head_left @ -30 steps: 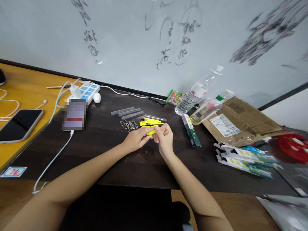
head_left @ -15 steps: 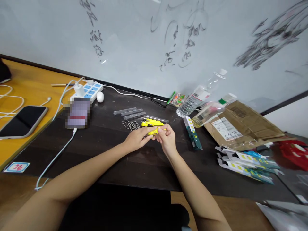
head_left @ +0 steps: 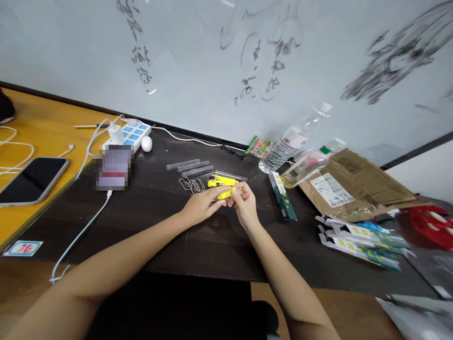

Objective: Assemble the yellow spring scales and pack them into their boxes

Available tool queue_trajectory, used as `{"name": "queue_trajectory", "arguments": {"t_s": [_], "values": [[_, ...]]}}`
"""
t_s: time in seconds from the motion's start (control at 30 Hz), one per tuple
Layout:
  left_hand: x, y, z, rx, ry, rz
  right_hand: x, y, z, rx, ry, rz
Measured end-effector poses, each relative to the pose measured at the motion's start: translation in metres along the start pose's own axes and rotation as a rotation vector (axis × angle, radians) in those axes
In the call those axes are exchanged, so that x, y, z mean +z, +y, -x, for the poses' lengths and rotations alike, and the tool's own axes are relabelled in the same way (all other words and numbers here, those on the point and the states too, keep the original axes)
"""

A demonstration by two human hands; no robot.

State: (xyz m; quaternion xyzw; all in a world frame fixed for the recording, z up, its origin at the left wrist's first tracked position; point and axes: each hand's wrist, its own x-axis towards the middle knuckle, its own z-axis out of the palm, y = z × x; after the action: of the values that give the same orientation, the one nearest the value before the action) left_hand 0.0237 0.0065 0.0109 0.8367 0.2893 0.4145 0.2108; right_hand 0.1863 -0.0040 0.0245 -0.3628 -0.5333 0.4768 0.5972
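Over table (head_left: 152,203): two hands (head_left: 198,207) (head_left: 245,207), shared grip pinching one yellow piece (head_left: 225,194); two bottles (head_left: 286,147) (head_left: 307,167) rightward.

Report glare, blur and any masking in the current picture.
Head view, top: small glare streaks on the whiteboard; head view, right edge: red item smeared; head view, left: plugged-in phone pixelated; head view, centre: left hand and right hand fairly clear, yellow piece lacking fine detail.

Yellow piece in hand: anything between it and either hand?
Nothing visible: the fingers of the left hand and right hand are directly on the yellow piece. Other yellow pieces lie just beyond, not between.
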Motion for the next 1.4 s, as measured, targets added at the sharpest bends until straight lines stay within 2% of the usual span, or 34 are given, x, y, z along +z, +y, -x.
{"name": "queue_trajectory", "arguments": {"t_s": [0.17, 0.3, 0.37, 0.5, 0.67, 1.0, 1.1, 1.2, 1.3, 1.4], "values": [[-0.009, 0.001, -0.004, -0.187, -0.012, 0.049, -0.004, 0.007, -0.003, -0.048, 0.007, 0.161], [-0.016, -0.013, -0.01, -0.421, 0.071, 0.271, -0.015, 0.012, -0.008, -0.144, 0.053, 0.465], [-0.02, -0.022, -0.014, -0.558, 0.174, 0.419, -0.019, 0.014, -0.01, -0.191, 0.042, 0.638], [-0.025, -0.03, -0.019, -0.73, 0.306, 0.608, -0.018, 0.017, -0.01, -0.315, -0.096, 0.999], [-0.024, -0.029, -0.018, -0.738, 0.334, 0.635, 0.0, 0.015, -0.012, -0.357, -0.391, 1.399], [-0.029, -0.037, -0.017, -0.709, 0.463, 0.627, 0.034, 0.016, -0.053, -0.419, -0.662, 1.679], [-0.028, -0.039, -0.016, -0.714, 0.47, 0.636, 0.036, 0.02, -0.057, -0.426, -0.652, 1.685], [-0.026, -0.038, -0.016, -0.722, 0.453, 0.638, 0.032, 0.022, -0.058, -0.398, -0.585, 1.611], [-0.024, -0.038, -0.015, -0.728, 0.437, 0.64, 0.026, 0.023, -0.058, -0.344, -0.441, 1.481], [-0.023, -0.038, -0.015, -0.7, 0.449, 0.659, 0.022, 0.026, -0.058, -0.307, -0.26, 1.244]]}}
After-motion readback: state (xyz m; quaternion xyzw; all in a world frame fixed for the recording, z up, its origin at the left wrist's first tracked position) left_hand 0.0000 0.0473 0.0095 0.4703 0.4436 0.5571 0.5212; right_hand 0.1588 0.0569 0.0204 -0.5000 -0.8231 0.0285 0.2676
